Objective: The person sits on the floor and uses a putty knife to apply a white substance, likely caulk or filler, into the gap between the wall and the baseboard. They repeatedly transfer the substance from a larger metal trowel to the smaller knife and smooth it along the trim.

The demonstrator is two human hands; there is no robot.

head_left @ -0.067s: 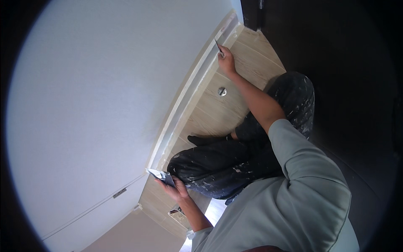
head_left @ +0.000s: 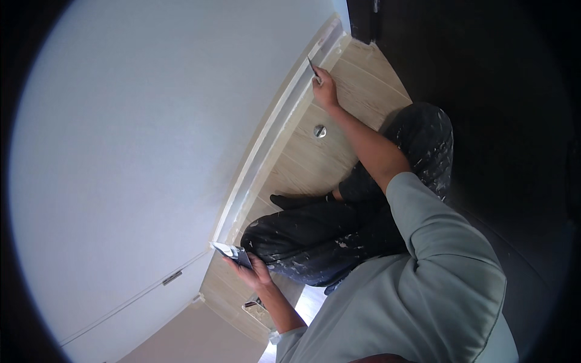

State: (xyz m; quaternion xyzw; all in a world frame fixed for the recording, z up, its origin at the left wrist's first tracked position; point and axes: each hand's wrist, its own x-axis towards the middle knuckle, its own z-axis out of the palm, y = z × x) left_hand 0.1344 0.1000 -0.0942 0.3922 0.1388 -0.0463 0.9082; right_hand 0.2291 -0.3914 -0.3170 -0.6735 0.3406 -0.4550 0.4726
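Pale wall (head_left: 139,133) fills your left side, meeting a wood-look floor (head_left: 302,157) along a long skirting (head_left: 267,142); on your right stands a dark panel (head_left: 490,121); you sit on the floor, your black trousers (head_left: 321,239) flecked with white. Your right hand (head_left: 325,89) is stretched well forward, fingers closed round a thin blade (head_left: 312,65); the blade juts out past the fingertips, tilted toward the wall over the far part of the skirting; whether its edge touches, you cannot tell from this view. Your left hand (head_left: 257,275), low and near your knee, pinches a dark flat plate (head_left: 244,259); white paste (head_left: 227,249) lies on it, beyond your fingers, on the side toward the skirting's near end. Between the skirting and your right forearm, a round metal fitting (head_left: 319,131) sits on the floor.
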